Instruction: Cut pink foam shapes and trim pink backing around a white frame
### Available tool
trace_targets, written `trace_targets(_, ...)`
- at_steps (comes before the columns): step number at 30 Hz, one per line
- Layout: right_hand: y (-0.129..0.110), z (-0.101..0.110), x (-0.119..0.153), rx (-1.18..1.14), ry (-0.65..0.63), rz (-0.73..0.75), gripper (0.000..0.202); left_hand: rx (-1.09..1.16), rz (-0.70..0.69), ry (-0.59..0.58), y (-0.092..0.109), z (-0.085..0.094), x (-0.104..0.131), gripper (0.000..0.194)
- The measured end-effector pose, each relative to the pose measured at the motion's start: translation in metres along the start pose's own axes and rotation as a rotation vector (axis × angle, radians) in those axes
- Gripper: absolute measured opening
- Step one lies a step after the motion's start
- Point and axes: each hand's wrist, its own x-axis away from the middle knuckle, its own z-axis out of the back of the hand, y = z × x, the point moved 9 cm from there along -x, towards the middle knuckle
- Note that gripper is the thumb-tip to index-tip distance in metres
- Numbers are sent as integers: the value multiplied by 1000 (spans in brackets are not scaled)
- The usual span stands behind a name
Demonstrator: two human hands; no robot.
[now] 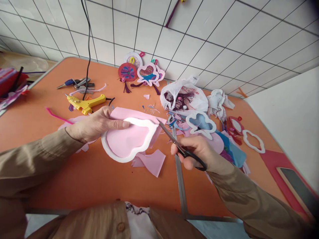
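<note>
Between the thumb and fingers of my left hand is a pink felt sheet with a white heart-like frame lying on it. Part of the pink sheet sticks out past the frame along the top and right. My right hand is closed around the black handles of a pair of scissors. The blades point up and left, their tips beside the sheet's upper right edge. Below the frame, a pink scrap lies on the orange table.
A yellow glue gun and keys lie at the left. Finished ornaments lean by the tiled wall. A white plastic bag holds dark threads. To the right are white frames, felt pieces and a phone.
</note>
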Motion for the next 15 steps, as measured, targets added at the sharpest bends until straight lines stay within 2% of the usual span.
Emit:
trace_targets(5, 5, -2, 0, -29, 12, -8, 69, 5, 11, 13, -1, 1, 1, 25)
trace_targets(15, -3, -12, 1, -122, -5, -69, 70, -2, 35, 39, -2, 1, 1, 30)
